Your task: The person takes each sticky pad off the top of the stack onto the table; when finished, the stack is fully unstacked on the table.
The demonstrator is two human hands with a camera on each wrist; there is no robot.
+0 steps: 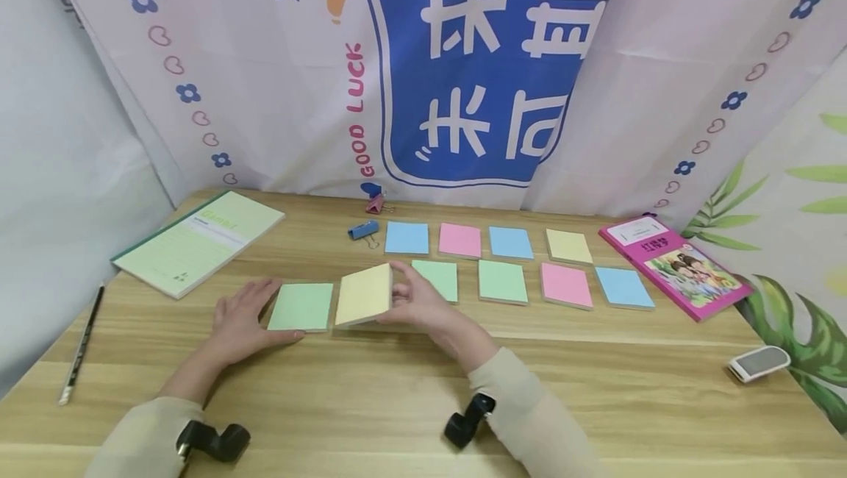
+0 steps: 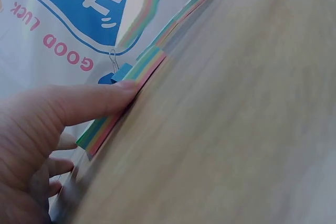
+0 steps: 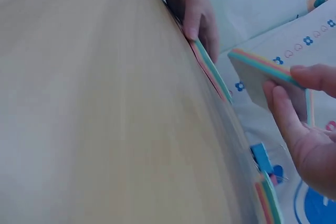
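Observation:
In the head view my right hand [image 1: 423, 301] pinches a yellow-topped sticky note pad [image 1: 364, 294] by its right side, tilted with that side raised. The right wrist view shows the thumb on the edge of this pad [image 3: 268, 69] and fingers under its grey underside. My left hand [image 1: 248, 320] holds a green-topped sticky note pad [image 1: 301, 307] that lies flat on the table, just left of the yellow one. In the left wrist view the left thumb [image 2: 94, 100] lies along the layered front edge of the green pad, with the other fingers round its far side.
Two rows of sticky note pads, including a blue pad [image 1: 406, 237] and a pink pad [image 1: 566, 285], lie behind and right. A blue binder clip [image 1: 363, 229], pink binder clip [image 1: 375, 204], green notebook [image 1: 198, 243], pencil [image 1: 82, 345], pink book [image 1: 675, 265] and white-grey gadget [image 1: 759, 364] surround them.

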